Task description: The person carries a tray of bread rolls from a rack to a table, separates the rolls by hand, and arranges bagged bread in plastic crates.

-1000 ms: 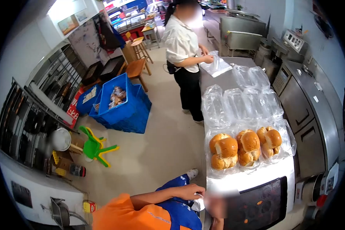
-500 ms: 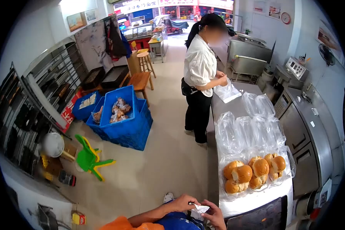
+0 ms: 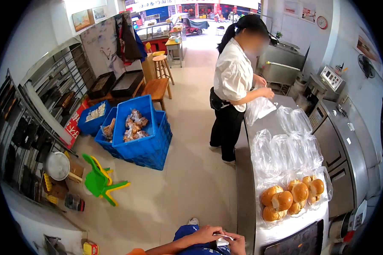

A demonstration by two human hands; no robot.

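At the bottom centre, my left hand has its fingers pinched on a small white piece of paper or cloth. My right hand holds the same white piece from the other side, so the two hands nearly touch. To their right a dark baking tray lies on the metal table. Beyond the tray, golden bread rolls sit in groups on clear plastic bags, and more such bags lie farther along the table.
A person in a white shirt stands at the table's left side, handling a clear bag. Stacked blue crates with bagged bread stand on the floor at the left. A green and yellow child's chair is nearer, below wall racks.
The view has tilted up and shifted. My hands, apart a second ago, have come together on the white piece. The person in white has lifted a clear bag open over the table.
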